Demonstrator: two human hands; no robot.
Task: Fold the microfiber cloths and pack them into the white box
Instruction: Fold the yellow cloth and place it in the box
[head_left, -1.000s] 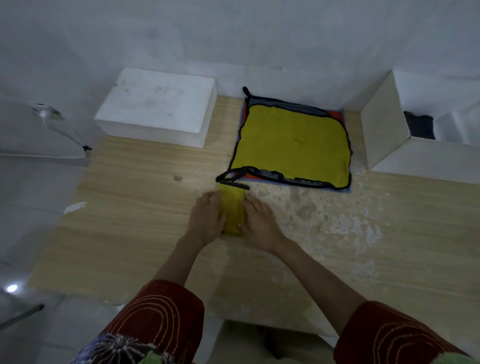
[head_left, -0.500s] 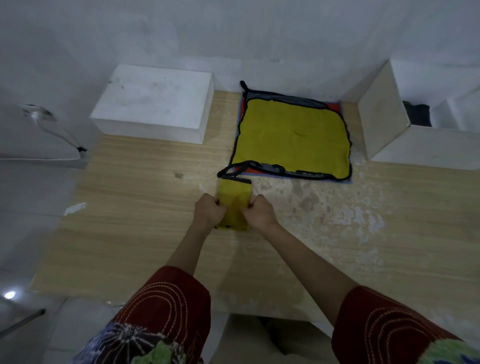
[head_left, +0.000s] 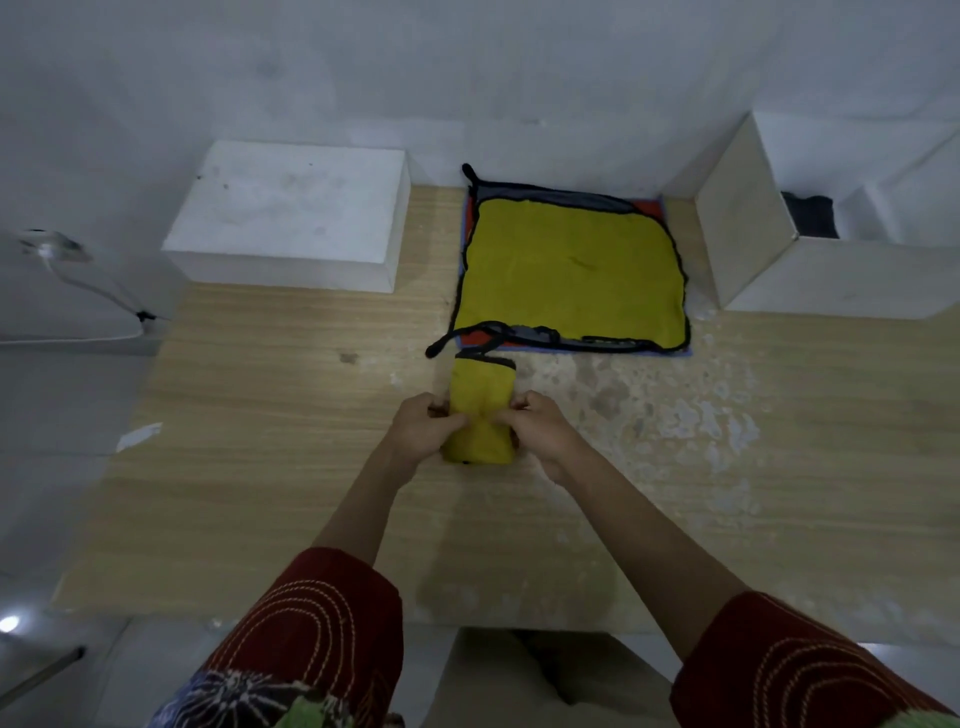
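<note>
The left grip (head_left: 423, 428) and right grip (head_left: 540, 428), flat a second earlier, had curled to pinch the folded yellow cloth (head_left: 483, 395) on the surface (head_left: 260, 467) at 6 o'clock of the stack (head_left: 571, 270), likely ready for the white box (head_left: 743, 228) at 2 o'clock.

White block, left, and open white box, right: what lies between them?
A flat stack of cloths, yellow on top, against the wall; head view.

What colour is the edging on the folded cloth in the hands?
Black, on the yellow folded cloth; only the head view shows it.
</note>
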